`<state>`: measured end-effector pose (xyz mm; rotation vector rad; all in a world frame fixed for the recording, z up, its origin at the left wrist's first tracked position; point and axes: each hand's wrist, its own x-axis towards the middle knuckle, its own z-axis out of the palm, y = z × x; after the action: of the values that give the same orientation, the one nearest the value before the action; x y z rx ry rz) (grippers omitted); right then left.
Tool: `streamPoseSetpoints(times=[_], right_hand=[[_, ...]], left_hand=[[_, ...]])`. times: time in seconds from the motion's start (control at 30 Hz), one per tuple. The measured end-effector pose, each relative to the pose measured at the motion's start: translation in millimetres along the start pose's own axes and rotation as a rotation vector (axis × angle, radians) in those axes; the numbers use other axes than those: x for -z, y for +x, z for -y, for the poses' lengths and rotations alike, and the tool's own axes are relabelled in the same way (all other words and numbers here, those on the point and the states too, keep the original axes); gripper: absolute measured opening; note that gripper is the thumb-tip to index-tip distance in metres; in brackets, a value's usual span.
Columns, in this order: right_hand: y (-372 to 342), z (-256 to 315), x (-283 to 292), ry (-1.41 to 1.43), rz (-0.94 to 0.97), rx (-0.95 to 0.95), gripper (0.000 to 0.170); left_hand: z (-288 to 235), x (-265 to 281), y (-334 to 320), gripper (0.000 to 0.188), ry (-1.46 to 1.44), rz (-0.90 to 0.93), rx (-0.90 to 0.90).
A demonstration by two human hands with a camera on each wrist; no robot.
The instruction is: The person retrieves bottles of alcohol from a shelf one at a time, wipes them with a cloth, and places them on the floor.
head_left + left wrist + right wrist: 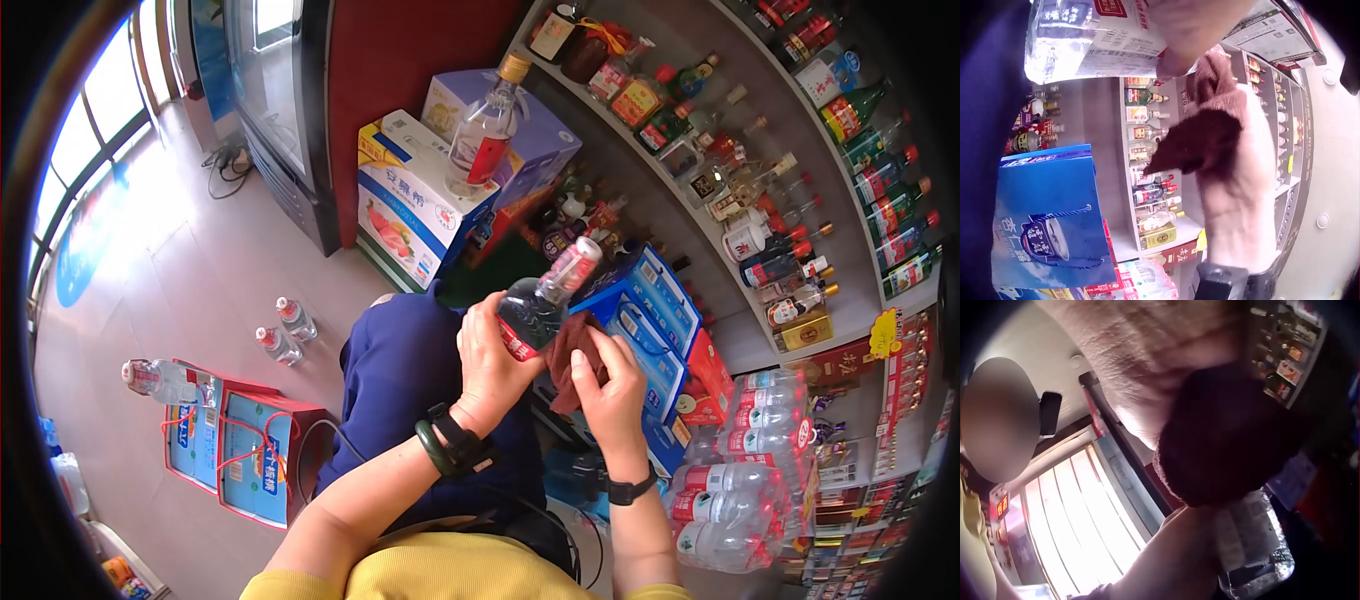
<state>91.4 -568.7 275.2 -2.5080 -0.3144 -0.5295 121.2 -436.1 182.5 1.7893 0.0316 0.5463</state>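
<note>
My left hand [492, 365] grips a clear glass bottle [527, 318] with a red label, tilted over my lap, its patterned neck pointing up and right. In my right hand [612, 385] is a bunched brown cloth [572, 362], close beside the bottle. In the left wrist view the bottle [1063, 40] shows its square base and printed label, and a corner of the cloth [1200, 140] hangs below the right fingers. The right wrist view has the cloth [1225, 437] dark in front, hiding most of the bottle [1257, 550] except its base end.
A larger bottle [483, 130] stands on cartons [412, 205] ahead. Left on the floor are two small bottles [280, 345] and red-blue gift boxes [250, 470] with another bottle [165, 380]. Blue boxes [650, 330], wrapped water bottles [735, 500] and bottle shelves [640, 115] line the right.
</note>
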Motion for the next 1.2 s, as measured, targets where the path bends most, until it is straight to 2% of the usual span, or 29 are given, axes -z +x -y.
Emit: streamPoseSetpoints(times=[0.03, 0.17, 0.23, 0.3, 0.4, 0.47, 0.5, 0.63, 0.73, 0.9, 0.97, 1.2], right_hand=[[-2, -4, 2, 0.041, 0.025, -0.042, 0.027], [0, 4, 7, 0.138, -0.001, 0.109, 0.032], [3, 10, 7, 0.162, 0.002, 0.153, 0.033], [6, 13, 4, 0.115, 0.106, 0.054, 0.035], [12, 21, 1, 0.000, 0.111, 0.136, 0.036], [21, 31, 3, -0.127, 0.123, 0.181, 0.035], [24, 34, 4, -0.127, 0.120, 0.178, 0.035], [21, 30, 4, -0.203, 0.118, 0.204, 0.034], [3, 19, 4, -0.021, 0.093, 0.097, 0.036], [-7, -3, 1, 0.004, 0.034, 0.024, 0.038], [-1, 4, 5, -0.010, 0.029, 0.135, 0.039], [15, 15, 8, -0.107, 0.086, 0.189, 0.038]], left_hand=[[-1, 1, 0, 0.082, -0.004, 0.000, -0.001], [-1, 0, -2, 0.084, 0.000, 0.002, -0.015], [5, -6, -7, 0.084, 0.057, -0.004, -0.087], [-2, -3, -7, 0.081, 0.035, -0.008, -0.083], [-1, -1, -8, 0.076, 0.045, 0.010, -0.054], [1, -3, -13, 0.072, 0.096, -0.005, -0.185], [1, -4, -13, 0.072, 0.097, -0.002, -0.187], [-1, -4, -11, 0.070, 0.072, -0.007, -0.153], [-2, -3, -11, 0.076, 0.059, 0.008, -0.141], [-3, 0, -6, 0.083, 0.027, 0.030, -0.039], [0, 1, -10, 0.084, 0.026, 0.056, -0.051], [5, -1, -7, 0.084, 0.001, 0.004, -0.008]])
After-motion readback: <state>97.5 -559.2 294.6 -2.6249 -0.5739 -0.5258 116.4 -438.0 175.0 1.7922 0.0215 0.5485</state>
